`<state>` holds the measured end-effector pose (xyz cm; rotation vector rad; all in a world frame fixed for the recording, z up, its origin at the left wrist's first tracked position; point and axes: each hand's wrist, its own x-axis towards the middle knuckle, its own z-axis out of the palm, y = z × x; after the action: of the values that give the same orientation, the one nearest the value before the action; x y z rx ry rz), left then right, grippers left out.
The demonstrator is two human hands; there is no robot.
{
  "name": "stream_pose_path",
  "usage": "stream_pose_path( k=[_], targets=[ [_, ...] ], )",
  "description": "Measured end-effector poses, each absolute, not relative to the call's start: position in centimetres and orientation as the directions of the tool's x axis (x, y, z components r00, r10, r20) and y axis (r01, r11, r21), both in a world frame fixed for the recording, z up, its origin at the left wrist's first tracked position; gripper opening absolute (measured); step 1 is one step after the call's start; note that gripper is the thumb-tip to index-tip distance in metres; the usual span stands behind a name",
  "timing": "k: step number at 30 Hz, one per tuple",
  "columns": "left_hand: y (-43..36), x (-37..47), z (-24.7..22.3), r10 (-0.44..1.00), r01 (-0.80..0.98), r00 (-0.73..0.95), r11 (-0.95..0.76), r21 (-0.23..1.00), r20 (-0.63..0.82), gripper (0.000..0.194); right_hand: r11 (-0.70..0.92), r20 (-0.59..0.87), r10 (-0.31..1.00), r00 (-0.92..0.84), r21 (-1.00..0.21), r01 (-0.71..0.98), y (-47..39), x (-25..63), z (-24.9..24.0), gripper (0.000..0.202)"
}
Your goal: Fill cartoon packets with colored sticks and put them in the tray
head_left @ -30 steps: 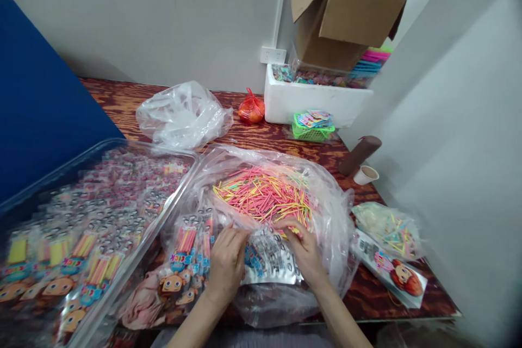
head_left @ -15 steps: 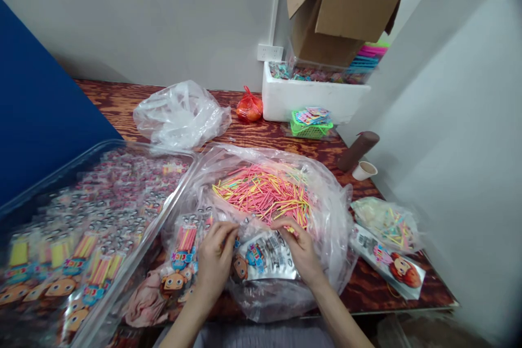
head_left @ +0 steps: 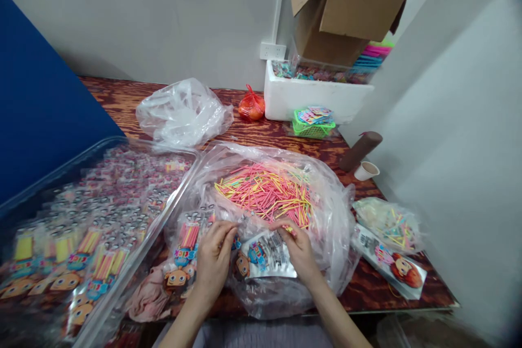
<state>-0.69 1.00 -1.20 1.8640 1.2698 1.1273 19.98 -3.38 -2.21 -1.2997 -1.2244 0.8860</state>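
Observation:
My left hand [head_left: 217,255] is closed in a pinch at the near side of a clear plastic bag [head_left: 334,217]; what its fingers hold is hidden. Opposite it, my right hand [head_left: 297,247] is closed too, with the ends of pink and yellow sticks [head_left: 290,230] showing at its curled fingers. A silver printed packet [head_left: 271,258] with a cartoon face lies between and below the hands. Beyond them, a heap of thin pink and yellow sticks [head_left: 265,193] rests on the spread bag. Filled cartoon packets [head_left: 186,250] lie beside my left hand.
A clear tub [head_left: 179,187] of filled packets stands at left. A crumpled bag [head_left: 183,111], red bag of fruit [head_left: 251,106], green basket [head_left: 312,129] and foam box [head_left: 314,98] sit behind. At right are a brown bottle [head_left: 361,151], paper cup [head_left: 366,171] and packet stack [head_left: 393,266].
The view has shifted slightly, so the surroundings appear a little further right. Both hands keep nearly the same pose above the silver packet.

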Motion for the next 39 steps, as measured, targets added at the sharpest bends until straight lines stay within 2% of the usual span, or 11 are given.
stream_pose_path(
  k=[5,7,8,10,13,16,22,25,28,35,39],
  targets=[
    [0.8,-0.8,-1.0,0.938,0.401,0.170,-0.345,0.849,0.301,0.021,0.101,0.136,0.972,0.192,-0.978,0.185,-3.3,19.9,-2.3,0.020],
    [0.7,-0.8,-0.9,0.940,0.386,0.169,-0.339,0.858,0.295,0.021,0.079,0.109,0.971,0.214,-0.986,0.144,-2.8,20.0,-1.9,0.018],
    [0.7,-0.8,-0.8,0.942,0.375,0.170,-0.333,0.865,0.289,0.020,0.071,0.087,0.968,0.236,-0.995,0.074,-2.4,20.1,-1.6,0.016],
    [0.7,-0.5,-0.4,0.948,0.339,0.173,-0.313,0.887,0.268,0.020,0.063,0.018,0.965,0.262,-0.984,-0.167,-1.2,20.3,-0.7,0.014],
    [0.5,0.1,0.1,0.960,0.250,0.187,-0.252,0.935,0.209,0.024,0.038,-0.085,0.977,0.195,-0.834,-0.550,1.3,20.2,1.3,0.014],
    [0.3,0.5,0.4,0.969,0.173,0.201,-0.182,0.968,0.147,0.025,-0.002,-0.105,0.989,0.108,-0.727,-0.686,3.3,19.2,3.2,0.012],
    [-0.1,0.0,0.0,0.977,0.117,0.200,-0.100,0.988,0.075,0.023,-0.125,-0.174,0.985,0.007,-0.732,-0.669,3.2,16.0,4.6,0.017],
    [-0.1,-0.2,-0.1,0.978,0.111,0.197,-0.086,0.990,0.063,0.022,-0.125,-0.168,0.986,0.021,-0.805,-0.580,2.3,15.4,4.5,0.023],
    [0.0,-0.2,-0.1,0.980,0.105,0.189,-0.088,0.991,0.067,0.021,-0.098,-0.147,0.988,0.052,-0.845,-0.527,1.7,15.4,4.6,0.020],
    [-0.1,-0.1,-0.2,0.977,0.086,0.200,-0.091,0.992,0.072,0.020,-0.181,-0.292,0.956,0.025,-0.656,-0.733,1.4,16.0,4.5,0.015],
    [-0.3,-0.1,-0.2,0.975,0.097,0.203,-0.108,0.989,0.086,0.020,-0.191,-0.318,0.947,0.048,-0.676,-0.712,1.1,15.8,4.0,0.015]
  ],
)
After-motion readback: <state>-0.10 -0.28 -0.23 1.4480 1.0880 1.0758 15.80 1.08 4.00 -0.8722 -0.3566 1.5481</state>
